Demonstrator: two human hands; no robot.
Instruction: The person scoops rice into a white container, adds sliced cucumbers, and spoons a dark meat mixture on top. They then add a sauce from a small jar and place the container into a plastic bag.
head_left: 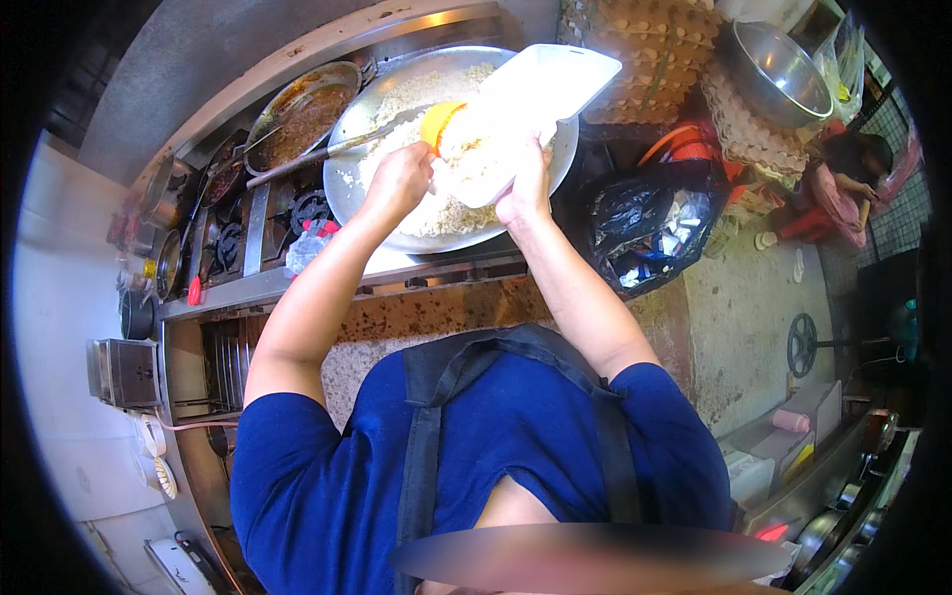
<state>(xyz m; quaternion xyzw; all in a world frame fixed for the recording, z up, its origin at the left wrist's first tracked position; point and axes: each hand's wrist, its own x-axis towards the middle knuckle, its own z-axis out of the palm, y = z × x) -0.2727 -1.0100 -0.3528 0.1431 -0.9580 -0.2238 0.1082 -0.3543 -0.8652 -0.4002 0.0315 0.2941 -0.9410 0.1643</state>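
Note:
My left hand (402,184) is closed around an orange scoop (438,126), tilted against the rim of a white takeaway box (540,84). My right hand (528,186) grips that box from its right side. The box's lid stands open toward the far right, and some rice (474,154) lies inside. Below both hands is a large round metal pan (562,171) heaped with cooked rice (436,218). A long-handled spatula (332,151) rests across the pan's left side, its far end in the rice.
A pan of brown sauce (302,117) sits on the stove (253,233) to the left. Stacked egg trays (640,55) rise at the far right, with a metal bowl (778,74) nearby. A black rubbish bag (635,223) hangs right of the stove. Another person (843,188) is further right.

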